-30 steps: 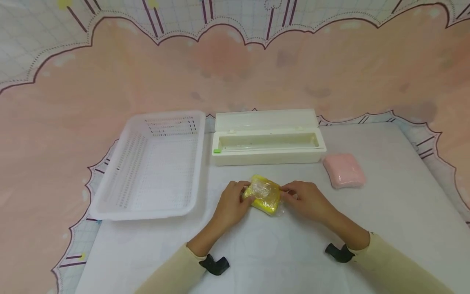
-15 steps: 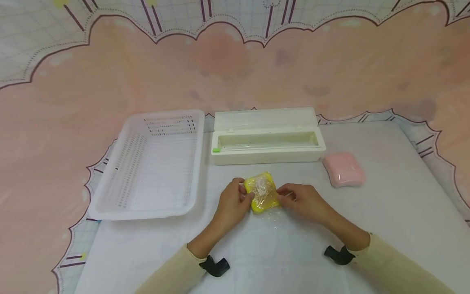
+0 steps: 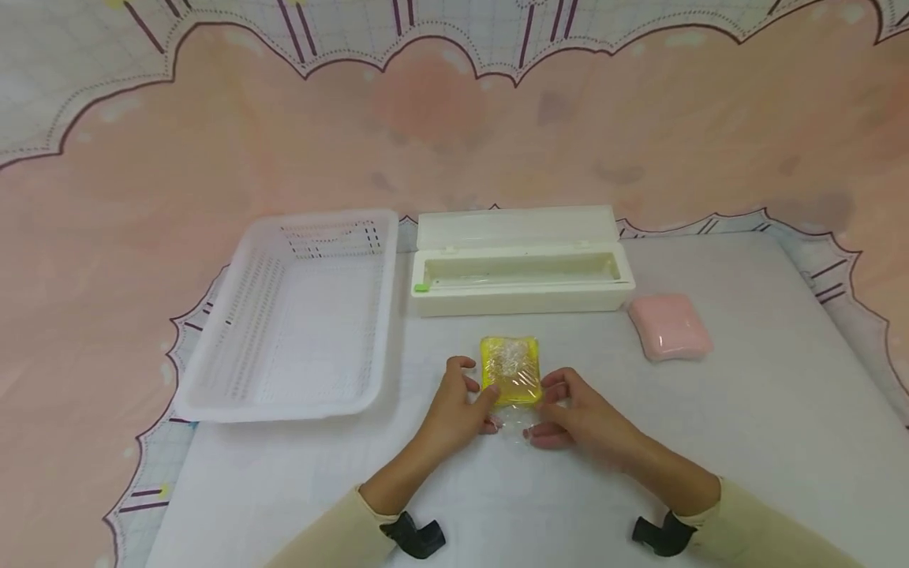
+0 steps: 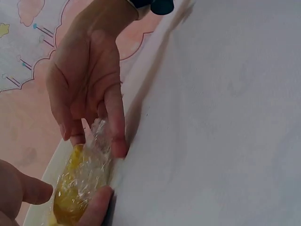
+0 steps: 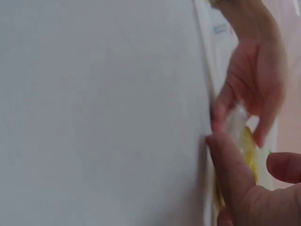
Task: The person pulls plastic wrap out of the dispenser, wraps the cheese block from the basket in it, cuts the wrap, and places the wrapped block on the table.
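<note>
A yellow rectangular packet in clear plastic film lies flat on the white tabletop, a loose film tail spreading from its near edge. My left hand holds its lower left corner with the thumb, while the index finger stands apart. At the right edge my right hand touches the packet and tail with loosely bent fingers. In the left wrist view crumpled film covers the packet between both hands. Blur and the right hand hide most of the packet in the right wrist view.
A white perforated basket stands on the left. Behind the packet is a long cream box with its lid raised and a green tab at its left end. A pink packet lies to the right. Patterned cloth hangs behind the table.
The yellow packet has turned from slanted to nearly square, its film tail now towards me. Both hands have shifted down its sides towards the near edge.
</note>
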Motion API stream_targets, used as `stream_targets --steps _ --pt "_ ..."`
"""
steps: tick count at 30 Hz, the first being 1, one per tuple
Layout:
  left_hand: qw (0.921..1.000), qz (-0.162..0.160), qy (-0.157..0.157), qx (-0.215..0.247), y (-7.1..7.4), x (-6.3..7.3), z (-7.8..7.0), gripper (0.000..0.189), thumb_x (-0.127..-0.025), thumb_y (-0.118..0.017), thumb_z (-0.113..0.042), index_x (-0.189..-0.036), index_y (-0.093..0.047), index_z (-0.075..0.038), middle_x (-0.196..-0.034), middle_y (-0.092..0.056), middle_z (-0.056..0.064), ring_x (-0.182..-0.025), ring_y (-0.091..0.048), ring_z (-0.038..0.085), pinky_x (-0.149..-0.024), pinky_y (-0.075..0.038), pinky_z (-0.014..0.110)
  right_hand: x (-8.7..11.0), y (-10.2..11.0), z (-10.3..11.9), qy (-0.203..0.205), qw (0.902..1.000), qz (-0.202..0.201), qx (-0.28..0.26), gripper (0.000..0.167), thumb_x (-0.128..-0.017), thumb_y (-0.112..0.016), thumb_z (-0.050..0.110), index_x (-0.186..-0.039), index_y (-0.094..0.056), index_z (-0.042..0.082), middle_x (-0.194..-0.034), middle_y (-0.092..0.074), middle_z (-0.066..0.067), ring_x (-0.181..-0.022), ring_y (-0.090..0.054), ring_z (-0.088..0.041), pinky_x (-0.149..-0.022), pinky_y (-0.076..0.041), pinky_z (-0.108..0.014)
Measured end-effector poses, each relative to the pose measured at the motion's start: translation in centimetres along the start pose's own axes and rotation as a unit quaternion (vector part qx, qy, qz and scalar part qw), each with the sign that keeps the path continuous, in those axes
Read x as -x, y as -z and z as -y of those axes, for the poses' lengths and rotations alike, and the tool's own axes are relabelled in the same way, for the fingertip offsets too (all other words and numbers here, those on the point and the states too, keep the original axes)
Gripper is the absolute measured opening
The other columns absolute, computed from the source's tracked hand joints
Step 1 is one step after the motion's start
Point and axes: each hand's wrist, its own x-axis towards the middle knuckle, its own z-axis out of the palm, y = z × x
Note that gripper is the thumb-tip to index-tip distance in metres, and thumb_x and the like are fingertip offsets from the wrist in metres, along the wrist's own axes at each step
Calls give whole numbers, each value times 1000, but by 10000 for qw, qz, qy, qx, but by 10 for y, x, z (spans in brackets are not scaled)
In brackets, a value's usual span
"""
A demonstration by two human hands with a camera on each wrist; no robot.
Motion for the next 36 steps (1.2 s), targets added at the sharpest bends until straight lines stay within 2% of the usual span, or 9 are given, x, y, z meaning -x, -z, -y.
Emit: stream_targets --steps 3,9,16,19,22,27,30,33,36 --pt "9978 -7 81 661 -4 5 -1 51 -96 -65 -8 -135 -33 -1 -126 -36 21 -68 -70 22 -67 -63 32 2 -4 -3 190 9989 -303 294 52 -94 -72 16 -131 -37 6 -129 -43 -17 -91 -74 -22 -87 -60 -32" --pt "9943 92 -864 -622 3 21 -2 37 -84 -71 0 -119 -61 -5 -149 -32 17 -89 -74 15 -79 -58 18 7 -3 0 1784 9609 -578 2037 51 -76 -91 16 -118 -65 10 -135 -46 -9 -97 -75 -16 -86 -59 -24" --pt "9372 -276 -2337 -2576 0 19 -2 26 -80 -83 1 -102 -76 -12 -142 -47 15 -78 -70 8 -72 -56 18 -2 -9 0 3910 7713 -808 4957 28 -75 -91 10 -100 -78 13 -109 -61 4 -87 -63 -8 -74 -57 -21" --pt "9094 -434 -2695 -3138 -1 15 -3 11 -84 -84 -12 -92 -78 -17 -133 -57 8 -73 -66 4 -67 -53 19 -7 -10 2 4345 7208 -1012 5304 19 -78 -88 7 -93 -78 15 -98 -68 6 -89 -61 -11 -75 -57 -23" --pt "9033 -414 -2824 -3203 1 9 -5 6 -89 -80 -19 -92 -75 -16 -119 -65 2 -74 -62 6 -66 -50 21 -10 -10 7 4240 7259 -1098 5304 14 -84 -83 10 -95 -75 15 -92 -70 6 -88 -61 -11 -73 -56 -25" --pt "9157 -289 -2596 -3055 4 -5 -12 11 -97 -71 -22 -97 -71 -12 -92 -67 0 -74 -57 8 -64 -48 21 -18 -10 18 3313 8057 -959 4816 8 -92 -76 14 -97 -70 12 -80 -69 7 -70 -57 -4 -63 -49 -21" --pt "9260 -332 -2257 -3009 2 -13 -16 9 -96 -73 -22 -96 -70 -13 -88 -68 -1 -71 -59 9 -61 -47 21 -25 -9 22 3123 8315 -1024 4478 18 -88 -80 13 -102 -70 12 -77 -69 8 -67 -57 -2 -62 -48 -19" --pt "9318 -454 -2048 -2962 0 -19 -17 9 -91 -77 -17 -92 -68 -15 -89 -71 -2 -74 -63 11 -61 -50 23 -28 -7 23 3505 8058 -1176 4627 30 -82 -86 13 -109 -72 14 -95 -69 6 -76 -61 -6 -70 -54 -23" --pt "9314 -569 -2025 -2970 1 -21 -16 10 -86 -81 -14 -88 -72 -16 -87 -72 -3 -77 -65 12 -64 -51 26 -29 -1 23 4060 7441 -1244 5157 30 -80 -88 14 -108 -78 20 -117 -68 -1 -99 -65 -17 -80 -58 -34"
